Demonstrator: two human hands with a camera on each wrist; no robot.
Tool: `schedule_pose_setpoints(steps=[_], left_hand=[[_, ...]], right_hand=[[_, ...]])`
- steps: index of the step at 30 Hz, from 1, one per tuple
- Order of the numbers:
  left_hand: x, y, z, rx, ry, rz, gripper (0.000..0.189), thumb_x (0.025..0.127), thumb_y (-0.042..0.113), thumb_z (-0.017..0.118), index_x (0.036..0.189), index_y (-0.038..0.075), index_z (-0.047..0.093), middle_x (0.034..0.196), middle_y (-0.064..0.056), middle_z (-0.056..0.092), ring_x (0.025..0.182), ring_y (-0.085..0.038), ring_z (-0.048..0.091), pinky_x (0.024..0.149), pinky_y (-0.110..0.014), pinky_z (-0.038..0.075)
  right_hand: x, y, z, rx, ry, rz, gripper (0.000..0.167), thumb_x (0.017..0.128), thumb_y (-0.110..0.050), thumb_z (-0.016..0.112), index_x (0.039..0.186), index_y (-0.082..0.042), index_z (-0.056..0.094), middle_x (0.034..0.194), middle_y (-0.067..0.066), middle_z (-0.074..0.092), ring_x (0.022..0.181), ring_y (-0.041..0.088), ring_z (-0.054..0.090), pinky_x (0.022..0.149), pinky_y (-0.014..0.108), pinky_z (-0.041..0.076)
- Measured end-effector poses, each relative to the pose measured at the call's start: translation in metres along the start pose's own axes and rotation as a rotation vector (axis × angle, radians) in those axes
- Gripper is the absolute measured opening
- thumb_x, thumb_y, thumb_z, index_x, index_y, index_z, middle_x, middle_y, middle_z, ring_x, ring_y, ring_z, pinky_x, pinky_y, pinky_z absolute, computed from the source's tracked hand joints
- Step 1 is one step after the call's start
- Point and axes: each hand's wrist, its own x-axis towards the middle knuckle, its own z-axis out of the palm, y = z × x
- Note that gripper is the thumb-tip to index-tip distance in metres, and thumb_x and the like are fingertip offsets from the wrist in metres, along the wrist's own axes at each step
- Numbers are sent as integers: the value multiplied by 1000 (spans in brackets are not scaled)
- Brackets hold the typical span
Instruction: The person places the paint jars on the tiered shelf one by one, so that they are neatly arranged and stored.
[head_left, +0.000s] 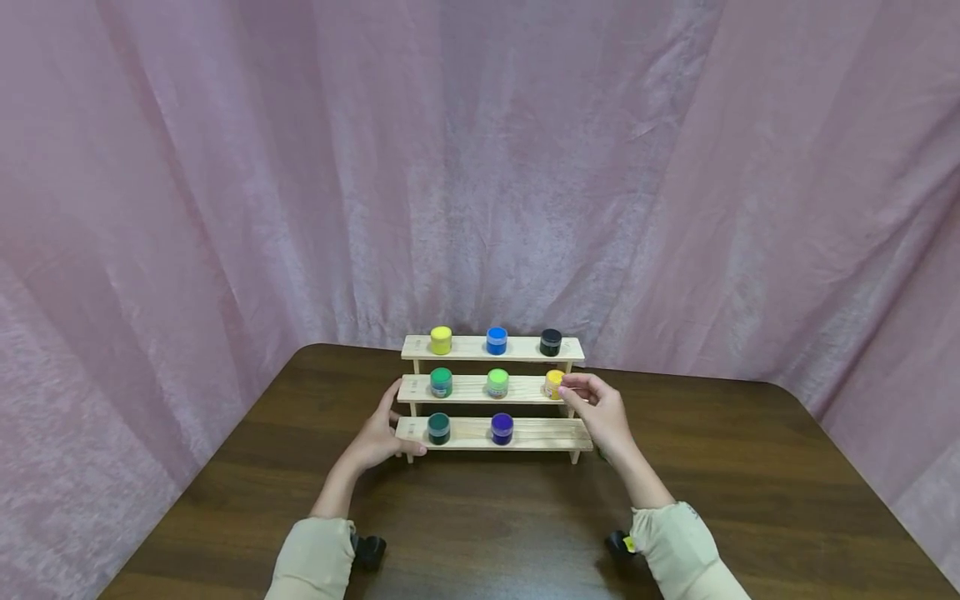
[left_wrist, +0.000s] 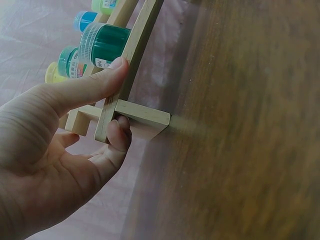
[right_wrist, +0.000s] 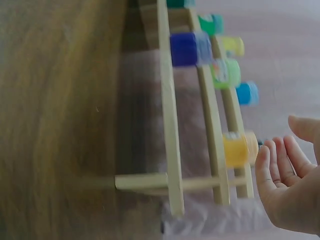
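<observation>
A three-tier wooden rack (head_left: pixel 540 434) carries several small paint jars. My left hand (head_left: pixel 378 437) grips the rack's left end at the bottom tier; in the left wrist view the thumb (left_wrist: pixel 95 85) lies on top and fingers curl underneath. Beside that thumb stands a dark green jar (left_wrist: pixel 111 42). My right hand (head_left: pixel 600 410) is at the orange-yellow jar (head_left: pixel 553 385) on the middle tier's right end. In the right wrist view, its fingers (right_wrist: pixel 282 162) are loosely bent with a gap to the thumb, close to the jar's lid and not gripping it.
The top tier holds yellow (head_left: pixel 441 340), blue (head_left: pixel 497 341) and black (head_left: pixel 551 342) jars. Green (head_left: pixel 441 382) and light green (head_left: pixel 497 382) jars share the middle tier. A purple jar (head_left: pixel 502 428) stands on the bottom tier. Behind the brown table (head_left: pixel 480 517) hangs a pink curtain (head_left: pixel 480 167).
</observation>
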Motion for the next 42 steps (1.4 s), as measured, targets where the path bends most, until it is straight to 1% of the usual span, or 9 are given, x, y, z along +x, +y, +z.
schedule_pose_setpoints(steps=[5,7,12,18,22,26,34,38,42], left_hand=[[1,0,1,-9,-2,-16,125,63,2,88,158,18,8,102,-21,51,59,-18,54,55,-32,49],[0,1,0,-10,1,-20,125,64,2,88,158,18,8,102,-22,51,59,-18,54,55,-32,49],[1,1,-1,6,-5,-13,124,65,3,87,158,17,6,104,-24,51,59,-18,53,55,-31,49],[0,0,-2,6,-5,-17,125,64,2,87,158,16,6,102,-23,51,57,-18,52,54,-32,48],[-1,-2,-1,8,-4,-20,124,64,3,88,158,17,7,100,-21,52,58,-18,53,56,-33,49],[-1,-5,-1,14,1,-14,125,64,4,88,158,18,7,101,-22,52,59,-18,53,56,-33,49],[-1,0,-1,1,-15,-5,125,65,4,88,158,18,6,104,-23,51,60,-18,54,57,-34,49],[-1,2,-1,0,-18,12,125,65,2,87,158,16,5,103,-24,51,59,-18,53,55,-34,49],[-2,1,0,-5,-13,-8,124,65,2,87,158,17,6,103,-23,51,58,-18,53,55,-33,49]], right_hand=[[6,3,-24,17,76,56,36,94,-14,65,123,5,59,121,18,65,82,-10,59,76,14,52],[9,5,-33,14,78,77,37,95,-16,64,126,4,57,117,7,66,84,-11,60,77,14,53],[11,11,-53,74,87,124,36,95,-18,64,125,0,58,92,-24,63,85,-9,61,79,15,53],[9,21,-65,182,153,166,21,95,-20,64,114,-12,61,86,-24,64,85,-5,62,81,16,54],[6,31,-68,141,179,188,35,95,-24,64,124,-6,57,87,-25,60,87,-6,60,79,13,52],[3,41,-68,96,122,226,49,95,-25,63,133,3,49,86,-27,59,85,-10,58,80,13,52],[2,57,-77,-13,-47,236,55,96,-28,62,138,5,46,97,-21,61,88,-13,57,87,18,51],[2,65,-86,-27,-142,239,57,97,-26,61,140,6,43,115,-1,66,91,-11,59,89,21,52],[0,72,-90,-52,-259,249,58,96,-25,61,141,8,42,135,22,56,94,-10,58,93,27,53]])
